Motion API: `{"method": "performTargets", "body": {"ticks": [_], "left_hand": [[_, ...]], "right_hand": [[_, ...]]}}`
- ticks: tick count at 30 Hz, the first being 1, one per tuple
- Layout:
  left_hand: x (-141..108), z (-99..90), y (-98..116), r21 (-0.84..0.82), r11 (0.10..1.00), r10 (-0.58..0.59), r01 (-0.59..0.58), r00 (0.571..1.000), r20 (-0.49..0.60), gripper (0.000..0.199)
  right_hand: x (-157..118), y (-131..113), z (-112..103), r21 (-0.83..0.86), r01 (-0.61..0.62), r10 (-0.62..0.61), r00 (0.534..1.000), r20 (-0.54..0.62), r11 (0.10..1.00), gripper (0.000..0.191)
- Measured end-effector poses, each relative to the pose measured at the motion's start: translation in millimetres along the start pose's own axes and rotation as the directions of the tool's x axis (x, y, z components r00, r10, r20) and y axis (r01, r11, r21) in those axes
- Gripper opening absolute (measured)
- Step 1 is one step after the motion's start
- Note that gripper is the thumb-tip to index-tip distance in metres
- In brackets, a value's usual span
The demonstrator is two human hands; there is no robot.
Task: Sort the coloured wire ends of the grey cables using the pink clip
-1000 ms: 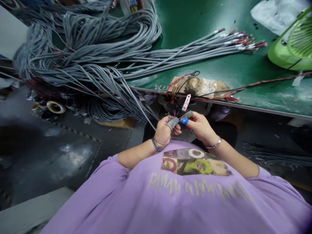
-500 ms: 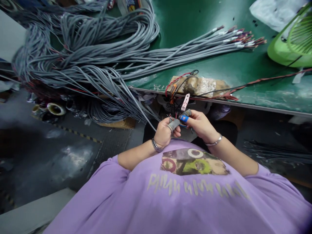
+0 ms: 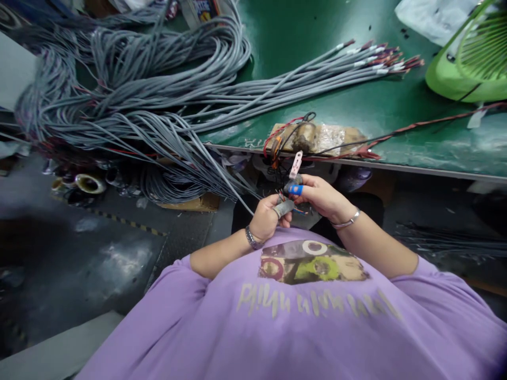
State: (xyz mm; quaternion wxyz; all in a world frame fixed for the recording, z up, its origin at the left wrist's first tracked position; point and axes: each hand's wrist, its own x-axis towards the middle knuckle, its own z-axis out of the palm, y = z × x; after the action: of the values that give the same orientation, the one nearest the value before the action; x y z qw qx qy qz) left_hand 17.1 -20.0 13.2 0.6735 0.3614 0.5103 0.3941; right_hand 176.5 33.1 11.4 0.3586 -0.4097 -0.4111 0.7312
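Note:
My left hand (image 3: 266, 220) is closed in a pinch on the end of a grey cable (image 3: 242, 201), with thin coloured wires (image 3: 301, 211) fanning out around its fingertips. Grey tape wraps its thumb. Just up and to the right, my right hand (image 3: 322, 198) is also pinched, with blue tape on the thumb and dark grey tape on the index finger. Whatever sits between its fingertips is too small to make out. A pale pink strip with holes (image 3: 296, 164) hangs right above these fingers, beside dark and orange wires (image 3: 276, 150) at the table edge.
Large bundles of grey cable (image 3: 166, 79) cover the left of the green table (image 3: 285, 31), their stripped ends pointing right. A board with a brown lump (image 3: 304, 138) lies at the front edge. A green fan (image 3: 455, 79) and a plastic bag (image 3: 435, 18) stand at the right.
My right hand has moved up and slightly left, away from the left fingertips. My left hand keeps its pinch on the cable. The whole view has shifted slightly.

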Motion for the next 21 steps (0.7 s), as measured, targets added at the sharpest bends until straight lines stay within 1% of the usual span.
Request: {"method": "performTargets", "body": {"ticks": [3, 7, 10, 13, 15, 16, 18, 21], "left_hand": [[-0.2, -1.2, -0.8, 0.046, 0.999, -0.002, 0.000, 1.000, 0.028, 0.036], [1.2, -3.9, -3.4, 0.065, 0.998, -0.019, 0.015, 0.998, 0.067, 0.032], [0.8, -4.3, -3.8, 0.056, 0.998, -0.020, 0.017, 0.997, 0.069, 0.030], [-1.5, -3.5, -1.7, 0.060, 0.998, -0.019, 0.015, 0.998, 0.063, 0.031], [-2.9, -3.2, 1.1, 0.054, 0.998, -0.013, 0.010, 0.998, 0.067, 0.032], [-3.2, -3.0, 2.9, 0.042, 0.999, -0.012, 0.009, 0.998, 0.066, 0.032], [-2.6, -2.6, 7.4, -0.003, 1.000, -0.017, 0.017, 0.998, 0.063, 0.033], [1.1, -0.7, 15.4, -0.096, 0.995, -0.031, 0.039, 0.996, 0.086, 0.035]], "right_hand": [[1.3, -3.8, 3.4, -0.057, 0.022, -0.022, 1.000, -0.007, 0.998, 0.023], [1.3, -6.0, 8.6, -0.070, 0.035, -0.035, 0.999, 0.004, 0.997, 0.018], [1.8, -2.9, 10.1, -0.053, 0.059, -0.062, 0.997, -0.054, 0.997, 0.018], [4.0, 2.6, 5.4, 0.038, 0.095, -0.087, 0.982, -0.167, 0.995, 0.023], [6.7, 5.2, -1.2, 0.146, 0.093, -0.060, 0.975, -0.216, 0.985, 0.029], [8.3, 5.7, -4.8, 0.203, 0.075, -0.030, 0.975, -0.219, 0.976, 0.032], [12.1, 4.6, -10.9, 0.298, 0.016, 0.036, 0.985, -0.169, 0.954, 0.038], [18.3, -1.3, -13.7, 0.340, -0.056, 0.067, 0.998, -0.022, 0.939, 0.052]]}}
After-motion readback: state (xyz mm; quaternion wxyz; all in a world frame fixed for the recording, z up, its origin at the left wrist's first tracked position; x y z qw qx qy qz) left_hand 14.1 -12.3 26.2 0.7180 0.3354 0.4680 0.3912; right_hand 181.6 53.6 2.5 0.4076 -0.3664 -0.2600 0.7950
